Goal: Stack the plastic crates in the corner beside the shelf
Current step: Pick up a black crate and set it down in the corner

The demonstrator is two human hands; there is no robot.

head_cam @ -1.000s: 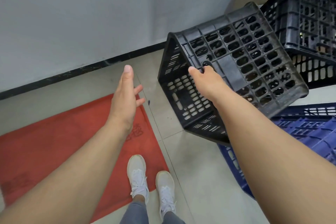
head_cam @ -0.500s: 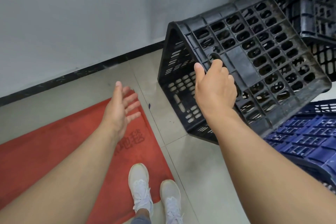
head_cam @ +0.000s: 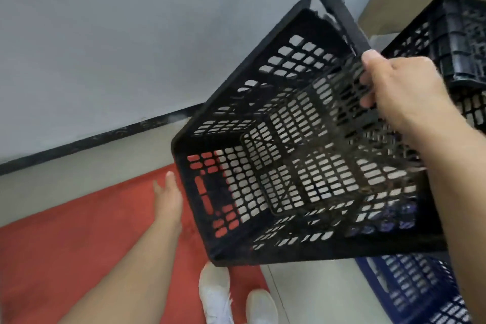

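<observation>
Crate handling is resting on one hand alone: the right hand (head_cam: 402, 95) is gripping the black crate (head_cam: 294, 166) by its perforated base, fingers (head_cam: 368, 87) curled through the holes and the thumb lying over the outer face. That crate is hanging in the air, tilted, its open mouth facing the camera, above the red mat (head_cam: 79, 231) and the pale tiled floor (head_cam: 302, 294). One rim corner near the grey wall (head_cam: 131, 34) is looking cracked apart, so squeezing or twisting there is likely a poor idea. The left hand (head_cam: 168, 197) is hovering just beside the crate's lower left corner, empty, its fingers straight and loosely together, apparently not touching. Doing this step well probably means bringing that free hand under the near rim, so both hands are sharing the load and levelling it. A second black crate (head_cam: 457, 42) is standing behind the right hand, and a blue crate (head_cam: 420, 287) is lying low at the right, partly under the held one. Whichever is serving as the base, the rims should be lining up squarely before the crate is let go
</observation>
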